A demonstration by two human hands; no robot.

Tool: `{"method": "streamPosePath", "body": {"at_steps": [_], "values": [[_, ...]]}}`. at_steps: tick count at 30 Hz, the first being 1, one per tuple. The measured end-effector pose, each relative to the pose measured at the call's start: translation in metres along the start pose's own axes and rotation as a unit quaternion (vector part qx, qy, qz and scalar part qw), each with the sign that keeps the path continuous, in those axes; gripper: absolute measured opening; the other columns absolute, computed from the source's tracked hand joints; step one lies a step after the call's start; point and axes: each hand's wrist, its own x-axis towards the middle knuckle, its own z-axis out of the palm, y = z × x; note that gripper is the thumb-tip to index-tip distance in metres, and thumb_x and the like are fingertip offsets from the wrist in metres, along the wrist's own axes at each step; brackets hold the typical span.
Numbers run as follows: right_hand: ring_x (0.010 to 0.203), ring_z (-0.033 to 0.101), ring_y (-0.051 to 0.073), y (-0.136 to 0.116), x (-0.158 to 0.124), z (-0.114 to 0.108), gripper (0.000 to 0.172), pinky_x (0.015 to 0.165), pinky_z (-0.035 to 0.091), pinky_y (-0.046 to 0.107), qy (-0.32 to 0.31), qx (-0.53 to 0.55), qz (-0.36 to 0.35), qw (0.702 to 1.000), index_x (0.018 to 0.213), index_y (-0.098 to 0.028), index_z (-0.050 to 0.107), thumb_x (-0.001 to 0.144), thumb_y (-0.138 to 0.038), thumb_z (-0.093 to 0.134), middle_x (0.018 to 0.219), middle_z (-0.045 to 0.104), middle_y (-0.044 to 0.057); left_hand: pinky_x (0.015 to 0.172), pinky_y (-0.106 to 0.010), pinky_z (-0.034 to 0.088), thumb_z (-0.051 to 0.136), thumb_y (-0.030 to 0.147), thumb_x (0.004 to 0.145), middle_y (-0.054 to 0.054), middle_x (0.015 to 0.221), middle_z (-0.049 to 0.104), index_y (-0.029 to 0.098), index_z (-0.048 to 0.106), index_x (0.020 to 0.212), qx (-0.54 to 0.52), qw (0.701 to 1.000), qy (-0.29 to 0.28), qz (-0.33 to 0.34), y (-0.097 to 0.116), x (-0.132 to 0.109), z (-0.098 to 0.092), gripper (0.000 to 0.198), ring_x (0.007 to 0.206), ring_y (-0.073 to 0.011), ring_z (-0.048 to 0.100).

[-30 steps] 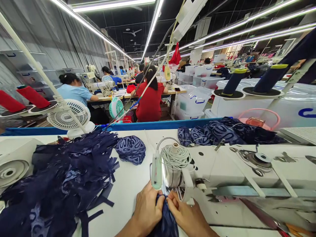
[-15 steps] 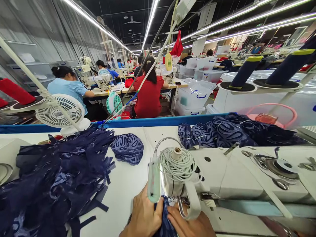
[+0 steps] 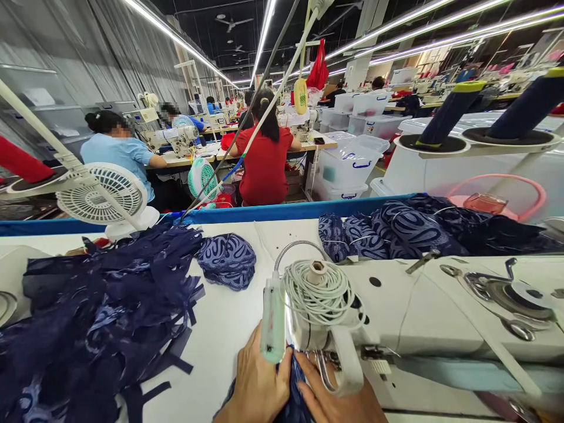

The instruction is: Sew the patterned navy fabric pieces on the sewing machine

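Note:
At the head of a white sewing machine (image 3: pixel 396 299), dark blue fabric (image 3: pixel 296 393) lies between my two hands. My left hand (image 3: pixel 259 379) is closed on the fabric's left side, thumb pressed along it, below a pale green lamp (image 3: pixel 273 323). On the right side, my right hand (image 3: pixel 337 396) rests on the fabric with fingers stretched forward, partly behind the machine's white curved guard (image 3: pixel 348 364). The needle area is hidden. A coil of pale cord (image 3: pixel 315 294) sits on top of the machine head.
Dark blue fabric pieces (image 3: pixel 110 317) are heaped at left, beside a patterned bundle (image 3: pixel 227 261). More tied bundles (image 3: pixel 365 235) lie behind the machine. A white fan (image 3: pixel 103 194) stands at back left. Thread cones (image 3: pixel 452 114) rise at right. People sit at machines beyond the blue edge (image 3: pixel 264 212).
The view has shifted slightly. My right hand's fingers are spread a little more and reach further forward on the fabric. My left hand stays in nearly the same place.

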Motion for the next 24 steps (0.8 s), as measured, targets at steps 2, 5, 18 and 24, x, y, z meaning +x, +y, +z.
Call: {"method": "streamPosePath", "body": {"at_steps": [2,5,18,24], "values": [[0.087,0.067,0.027,0.0,-0.002,-0.002,0.036,0.084,0.05,0.041,-0.03,0.004,0.003,1.0,0.124,-0.015,0.064,0.091,-0.02,0.051,0.106,0.071,0.012,0.083,-0.038,0.055,0.044,0.028,0.094,-0.015,0.114,0.063,0.018,0.057,0.131,-0.008,1.0,0.005,0.001,-0.001,0.0,0.0,0.041,0.099,-0.0284,0.064],[0.089,0.067,0.026,0.001,-0.006,-0.005,0.033,0.081,0.05,0.039,-0.054,0.017,0.002,0.998,0.124,-0.015,0.064,0.091,-0.019,0.056,0.106,0.071,0.011,0.082,-0.038,0.055,0.042,0.027,0.095,-0.014,0.109,0.065,0.017,0.058,0.128,-0.008,1.0,0.004,0.017,-0.004,0.001,-0.001,0.038,0.094,-0.0271,0.065],[0.09,0.066,0.027,0.006,-0.012,0.006,0.032,0.084,0.051,0.042,-0.023,0.013,-0.003,1.0,0.111,-0.021,0.069,0.088,-0.009,0.05,0.104,0.072,0.009,0.076,-0.033,0.054,0.054,0.022,0.08,-0.004,0.085,0.064,0.023,0.064,0.103,-0.15,0.987,-0.014,-0.054,0.001,0.023,-0.006,0.024,0.071,-0.0212,0.062],[0.096,0.067,0.028,0.002,-0.029,0.011,0.038,0.087,0.051,0.044,-0.037,-0.028,-0.017,0.999,0.121,-0.024,0.066,0.089,-0.009,0.053,0.113,0.07,0.006,0.072,-0.033,0.052,0.053,0.028,0.087,-0.004,0.08,0.063,0.023,0.062,0.093,-0.205,0.976,-0.005,-0.073,0.006,0.027,-0.016,0.012,0.067,-0.0202,0.061]]}}
